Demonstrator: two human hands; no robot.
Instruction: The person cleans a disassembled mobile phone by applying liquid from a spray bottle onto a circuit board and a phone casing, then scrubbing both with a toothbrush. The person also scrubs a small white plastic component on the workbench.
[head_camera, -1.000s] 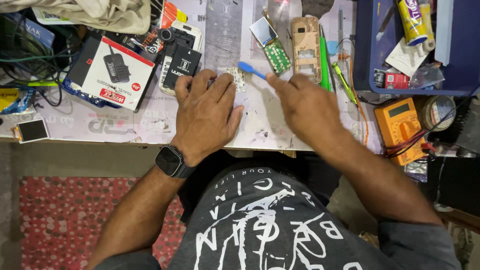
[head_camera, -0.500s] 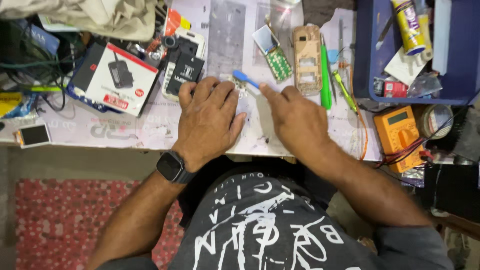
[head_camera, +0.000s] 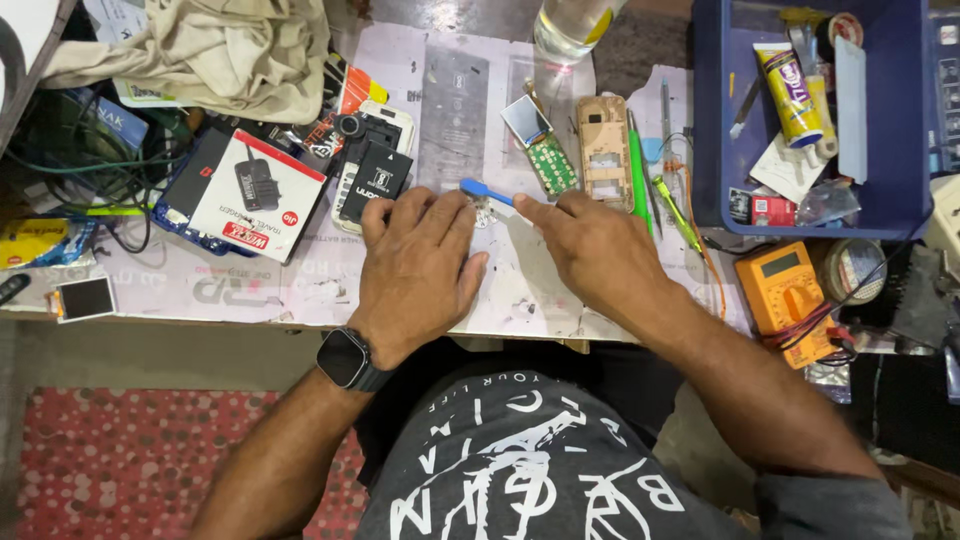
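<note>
Both hands have shifted slightly since earlier — the left hand lies flat, fingers together, pressing a small part at its fingertips; the right hand pinches a blue brush, whose handle runs leftward over that part

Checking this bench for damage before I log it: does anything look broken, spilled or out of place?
A tan phone shell lies opened up, its green circuit board loose and askew beside it. The work mat is stained near the front edge. Nothing looks spilled.
</note>
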